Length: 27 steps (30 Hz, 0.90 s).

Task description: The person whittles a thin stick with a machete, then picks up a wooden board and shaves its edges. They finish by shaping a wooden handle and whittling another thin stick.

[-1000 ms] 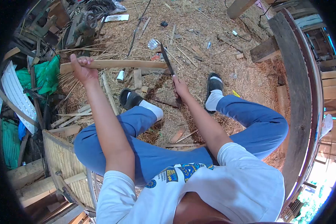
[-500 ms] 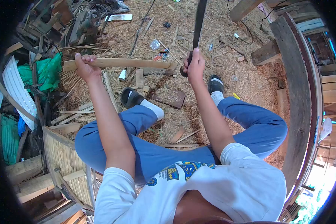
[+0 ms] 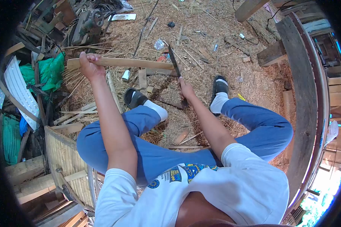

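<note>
- The grip of the left hand (image 3: 91,68) is clamped on the wooden strip (image 3: 132,63); the right hand (image 3: 186,90) closes around the handle of the machete (image 3: 173,58).
- The wooden strip is held beyond the left sandal (image 3: 135,98).
- It seems light, fairly stiff, hardly slippery; best held at its left end, away from the machete.
- Its long axis runs left to right, the free end pointing right.

Wooden strip (image 3: 136,63): pale, long, narrow; runs left to right, slightly bowed, tipped slightly nearer at right. Machete (image 3: 173,59): dark, long-bladed; slants far and left, blade at wooden strip's right end, handle near.
</note>
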Each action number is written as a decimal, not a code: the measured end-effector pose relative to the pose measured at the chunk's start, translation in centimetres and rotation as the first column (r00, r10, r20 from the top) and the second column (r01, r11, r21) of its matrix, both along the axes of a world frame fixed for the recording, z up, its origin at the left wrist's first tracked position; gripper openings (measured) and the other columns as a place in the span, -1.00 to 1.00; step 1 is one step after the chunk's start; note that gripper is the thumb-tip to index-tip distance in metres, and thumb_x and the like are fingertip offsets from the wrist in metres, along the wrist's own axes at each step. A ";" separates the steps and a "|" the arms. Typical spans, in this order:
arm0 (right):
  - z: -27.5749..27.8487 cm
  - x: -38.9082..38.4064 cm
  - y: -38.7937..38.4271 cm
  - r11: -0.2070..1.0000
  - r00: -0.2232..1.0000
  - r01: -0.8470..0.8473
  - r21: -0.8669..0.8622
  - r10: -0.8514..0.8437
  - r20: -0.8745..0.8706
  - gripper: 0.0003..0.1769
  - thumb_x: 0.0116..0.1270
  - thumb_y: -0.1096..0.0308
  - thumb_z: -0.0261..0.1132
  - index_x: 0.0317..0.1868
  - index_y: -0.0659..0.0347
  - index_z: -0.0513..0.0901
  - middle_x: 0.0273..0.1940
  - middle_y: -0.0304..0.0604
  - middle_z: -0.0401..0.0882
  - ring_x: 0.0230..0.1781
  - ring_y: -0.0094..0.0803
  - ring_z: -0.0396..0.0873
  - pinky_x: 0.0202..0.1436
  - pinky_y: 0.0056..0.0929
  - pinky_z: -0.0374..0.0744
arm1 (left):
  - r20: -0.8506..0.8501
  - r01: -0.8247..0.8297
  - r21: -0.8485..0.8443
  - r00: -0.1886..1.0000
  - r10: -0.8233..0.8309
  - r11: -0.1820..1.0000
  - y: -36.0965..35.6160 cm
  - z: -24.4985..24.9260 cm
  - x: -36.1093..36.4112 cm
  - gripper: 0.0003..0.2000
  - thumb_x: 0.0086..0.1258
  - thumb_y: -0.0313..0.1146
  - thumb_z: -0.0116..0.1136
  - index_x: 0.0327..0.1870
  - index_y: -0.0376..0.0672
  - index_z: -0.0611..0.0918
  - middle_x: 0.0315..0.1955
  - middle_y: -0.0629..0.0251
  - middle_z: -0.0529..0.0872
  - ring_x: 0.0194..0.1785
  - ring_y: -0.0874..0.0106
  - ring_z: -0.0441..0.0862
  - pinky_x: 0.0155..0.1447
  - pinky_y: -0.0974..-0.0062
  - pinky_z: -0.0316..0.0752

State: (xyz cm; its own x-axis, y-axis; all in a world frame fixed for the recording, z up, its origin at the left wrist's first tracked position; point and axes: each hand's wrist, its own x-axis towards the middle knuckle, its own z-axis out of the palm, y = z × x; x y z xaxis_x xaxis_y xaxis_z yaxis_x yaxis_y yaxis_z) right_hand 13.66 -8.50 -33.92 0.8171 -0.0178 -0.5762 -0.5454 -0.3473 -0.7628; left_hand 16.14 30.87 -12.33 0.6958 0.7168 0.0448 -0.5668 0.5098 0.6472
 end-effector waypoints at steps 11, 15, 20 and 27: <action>7.1 4.0 -0.2 0.993 0.976 0.061 0.106 -0.082 0.203 -0.40 0.57 -0.27 0.03 -0.44 0.06 0.44 -0.71 -0.36 0.31 -0.84 -0.50 0.21 -0.74 -0.42 0.26 | -0.019 -0.074 0.003 0.997 0.074 0.997 0.4 -0.7 -0.5 -0.70 0.43 -0.25 0.29 -0.50 -0.03 0.45 -0.64 0.42 0.49 -0.58 0.49 0.41 -0.31 0.38 0.47; 17.2 6.7 0.5 0.898 0.912 0.114 0.426 -0.264 0.313 -0.39 0.62 -0.23 0.00 -0.43 0.11 0.42 -0.70 -0.34 0.30 -0.82 -0.51 0.22 -0.75 -0.46 0.23 | -0.023 -0.067 -0.007 0.997 0.067 0.998 0.3 -0.6 -0.6 -0.70 0.43 -0.26 0.29 -0.50 -0.03 0.45 -0.64 0.42 0.49 -0.58 0.49 0.41 -0.32 0.37 0.45; 19.7 6.5 1.1 0.822 0.786 0.119 0.557 -0.421 0.453 -0.38 0.64 -0.22 -0.04 -0.42 0.14 0.39 -0.68 -0.29 0.29 -0.77 -0.51 0.28 -0.74 -0.46 0.23 | -0.013 -0.078 -0.002 0.997 0.078 0.997 0.4 -0.7 -0.3 -0.69 0.44 -0.27 0.28 -0.51 -0.04 0.45 -0.65 0.42 0.48 -0.58 0.49 0.41 -0.34 0.37 0.44; 0.4 0.4 1.2 0.982 0.991 0.017 -0.189 0.009 0.134 -0.17 0.50 -0.41 0.00 -0.48 0.29 0.55 -0.62 -0.07 0.52 -0.61 -0.25 0.57 -0.44 -0.16 0.52 | -0.037 -0.037 0.021 0.999 0.038 0.999 0.0 -0.4 -0.5 -0.66 0.49 -0.23 0.23 -0.55 -0.01 0.44 -0.67 0.40 0.47 -0.57 0.50 0.41 -0.33 0.36 0.43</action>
State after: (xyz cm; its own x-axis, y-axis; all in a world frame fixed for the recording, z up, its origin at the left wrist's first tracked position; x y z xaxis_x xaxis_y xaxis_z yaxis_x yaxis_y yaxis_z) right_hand 14.05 -7.31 -33.51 0.8861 -0.1195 -0.4478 -0.4449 -0.4906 -0.7492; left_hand 15.69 30.82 -12.71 0.6698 0.7417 0.0344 -0.5608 0.4749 0.6783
